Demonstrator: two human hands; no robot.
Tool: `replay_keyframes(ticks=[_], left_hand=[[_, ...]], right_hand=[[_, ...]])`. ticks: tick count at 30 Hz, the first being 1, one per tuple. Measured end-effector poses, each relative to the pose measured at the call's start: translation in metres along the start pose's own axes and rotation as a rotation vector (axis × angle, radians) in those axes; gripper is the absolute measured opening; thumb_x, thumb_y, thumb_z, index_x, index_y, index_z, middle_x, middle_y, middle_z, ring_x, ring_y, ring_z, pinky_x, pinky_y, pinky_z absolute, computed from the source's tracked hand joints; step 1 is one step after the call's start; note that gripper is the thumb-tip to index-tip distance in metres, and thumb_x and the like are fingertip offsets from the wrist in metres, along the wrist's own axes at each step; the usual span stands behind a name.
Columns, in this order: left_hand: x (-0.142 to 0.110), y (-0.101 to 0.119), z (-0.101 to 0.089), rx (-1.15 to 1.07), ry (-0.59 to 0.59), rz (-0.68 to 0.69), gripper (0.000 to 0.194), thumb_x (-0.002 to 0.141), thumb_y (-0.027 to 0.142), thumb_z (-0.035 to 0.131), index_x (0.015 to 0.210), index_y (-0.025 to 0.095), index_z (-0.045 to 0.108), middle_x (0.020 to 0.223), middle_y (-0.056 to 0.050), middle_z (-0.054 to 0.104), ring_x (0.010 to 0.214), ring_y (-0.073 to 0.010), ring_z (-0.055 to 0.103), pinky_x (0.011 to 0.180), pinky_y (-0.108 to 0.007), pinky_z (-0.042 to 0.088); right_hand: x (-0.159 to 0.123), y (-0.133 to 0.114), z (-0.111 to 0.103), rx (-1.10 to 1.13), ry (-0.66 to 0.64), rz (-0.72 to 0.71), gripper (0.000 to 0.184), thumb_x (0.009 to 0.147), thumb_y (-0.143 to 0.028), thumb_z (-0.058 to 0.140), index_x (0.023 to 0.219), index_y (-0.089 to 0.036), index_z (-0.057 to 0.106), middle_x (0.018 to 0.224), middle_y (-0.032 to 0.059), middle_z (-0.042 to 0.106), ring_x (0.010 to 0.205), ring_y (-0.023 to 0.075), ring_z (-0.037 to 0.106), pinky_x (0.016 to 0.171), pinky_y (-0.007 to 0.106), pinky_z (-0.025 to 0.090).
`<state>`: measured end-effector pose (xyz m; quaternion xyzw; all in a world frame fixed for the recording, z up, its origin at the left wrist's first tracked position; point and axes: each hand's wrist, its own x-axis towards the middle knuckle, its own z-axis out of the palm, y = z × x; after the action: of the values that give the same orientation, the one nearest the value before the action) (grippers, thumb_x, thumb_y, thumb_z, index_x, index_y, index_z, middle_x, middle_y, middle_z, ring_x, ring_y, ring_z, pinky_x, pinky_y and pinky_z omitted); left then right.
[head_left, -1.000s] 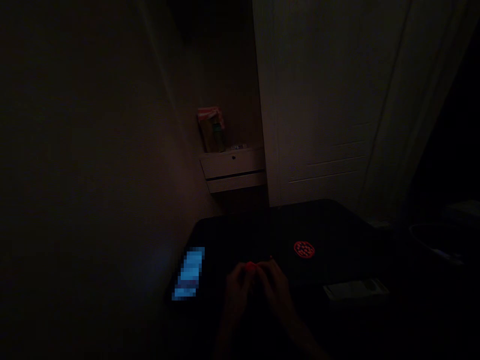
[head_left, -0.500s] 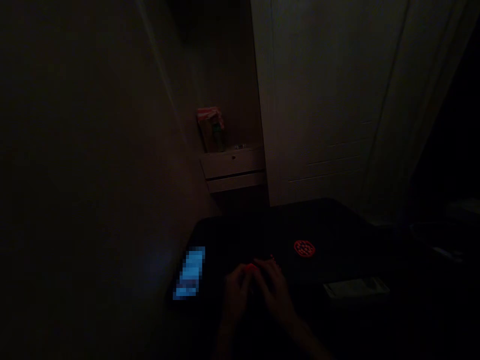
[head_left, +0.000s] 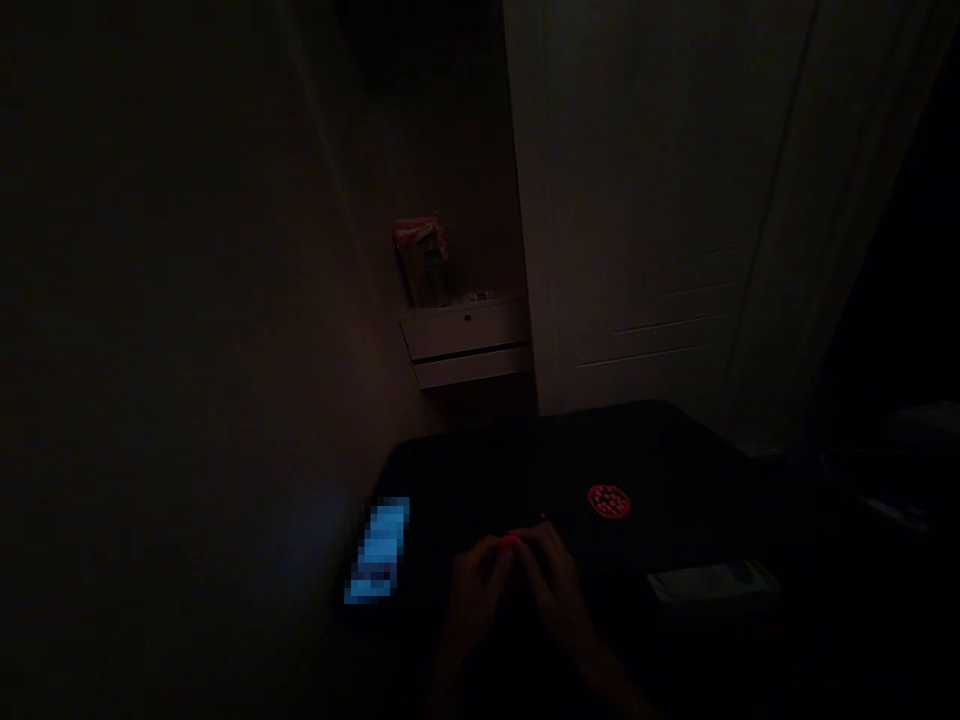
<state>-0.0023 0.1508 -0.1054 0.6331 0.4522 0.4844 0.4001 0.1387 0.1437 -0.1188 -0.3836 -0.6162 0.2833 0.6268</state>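
In very dim light, my left hand point(head_left: 475, 578) and my right hand point(head_left: 549, 572) meet over the near part of a dark table point(head_left: 480, 470). Their fingertips pinch a small red item point(head_left: 509, 541) from both sides; its kind is hidden by the fingers and the dark. A tiny red speck point(head_left: 543, 516) shows just beyond my right fingers. Farther right on the table lies a round red openwork disc point(head_left: 609, 501) with a pattern of small pieces, apart from both hands.
A lit screen point(head_left: 379, 550), blurred out, lies at the table's left edge. A pale box point(head_left: 712, 582) sits to the right front. Behind stand a drawer unit point(head_left: 469, 340) with a red-and-white bag point(head_left: 418, 232) on it, and a light panelled door point(head_left: 637, 200).
Both hands have shifted slightly, and the red item between the fingertips sits a little more to the right. Less of the red specks beyond my right hand shows.
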Motion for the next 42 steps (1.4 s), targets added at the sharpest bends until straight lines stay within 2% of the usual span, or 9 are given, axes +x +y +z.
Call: replay_keyframes(ticks=[6,10,15,21,26,33,37,42], left_hand=[[-0.003,0.008,0.0,0.034,0.026,0.017,0.045,0.092,0.057,0.061,0.1,0.017,0.077,0.083,-0.006,0.074,0.069,-0.0167,0.064,0.06,-0.023,0.049],[-0.001,0.009,0.0,0.015,0.051,0.015,0.048,0.091,0.062,0.061,0.088,0.016,0.075,0.073,-0.003,0.068,0.062,-0.0147,0.06,0.055,-0.022,0.046],[0.001,0.006,0.001,0.055,0.066,-0.01,0.051,0.092,0.064,0.057,0.078,0.016,0.069,0.065,0.0,0.06,0.057,-0.0132,0.055,0.053,-0.022,0.043],[0.0,0.01,0.0,0.092,0.104,0.019,0.051,0.093,0.063,0.055,0.074,0.017,0.066,0.067,0.0,0.061,0.063,-0.015,0.055,0.06,-0.023,0.044],[0.0,0.013,0.0,0.095,0.132,0.055,0.05,0.093,0.062,0.054,0.073,0.018,0.066,0.068,0.0,0.063,0.066,-0.0163,0.057,0.064,-0.025,0.045],[0.002,0.008,0.001,0.085,0.124,0.038,0.05,0.093,0.064,0.055,0.084,0.018,0.073,0.078,-0.004,0.071,0.074,-0.0194,0.064,0.068,-0.026,0.05],[0.002,0.008,0.003,0.071,0.121,0.033,0.048,0.094,0.062,0.054,0.091,0.018,0.074,0.083,-0.005,0.074,0.078,-0.0204,0.067,0.07,-0.027,0.051],[0.001,0.009,0.004,0.064,0.13,0.018,0.051,0.093,0.066,0.054,0.091,0.018,0.071,0.081,-0.005,0.073,0.07,-0.0189,0.066,0.063,-0.026,0.051]], right_hand=[[0.0,0.002,0.001,-0.001,0.013,0.002,0.018,0.103,-0.035,0.053,0.101,-0.024,0.068,0.096,0.0038,0.072,0.089,0.02,0.069,0.082,0.031,0.054],[0.0,0.005,0.001,-0.037,-0.002,-0.046,0.018,0.103,-0.032,0.054,0.103,-0.026,0.071,0.1,0.0043,0.073,0.095,0.0207,0.069,0.085,0.032,0.055],[-0.001,0.008,-0.001,-0.047,-0.001,-0.103,0.026,0.105,-0.03,0.049,0.115,-0.029,0.073,0.107,0.0053,0.074,0.101,0.0212,0.07,0.088,0.033,0.057],[-0.002,0.007,-0.001,-0.054,0.004,-0.061,0.028,0.105,-0.033,0.05,0.121,-0.028,0.072,0.109,0.0066,0.074,0.101,0.0217,0.07,0.088,0.034,0.058],[0.0,-0.002,0.0,-0.063,-0.009,-0.027,0.022,0.101,-0.035,0.057,0.115,-0.027,0.072,0.108,0.0068,0.075,0.102,0.0235,0.07,0.09,0.036,0.058],[0.002,-0.007,-0.002,-0.068,-0.049,-0.026,0.027,0.102,-0.038,0.056,0.121,-0.028,0.071,0.111,0.0065,0.074,0.102,0.0224,0.07,0.091,0.035,0.057],[0.002,-0.004,0.0,-0.049,-0.021,-0.011,0.023,0.102,-0.039,0.057,0.113,-0.026,0.072,0.109,0.0061,0.075,0.1,0.0224,0.071,0.089,0.034,0.057],[0.001,-0.001,0.002,-0.034,0.005,0.012,0.022,0.102,-0.04,0.057,0.105,-0.023,0.071,0.101,0.0064,0.075,0.093,0.022,0.071,0.082,0.033,0.057]])
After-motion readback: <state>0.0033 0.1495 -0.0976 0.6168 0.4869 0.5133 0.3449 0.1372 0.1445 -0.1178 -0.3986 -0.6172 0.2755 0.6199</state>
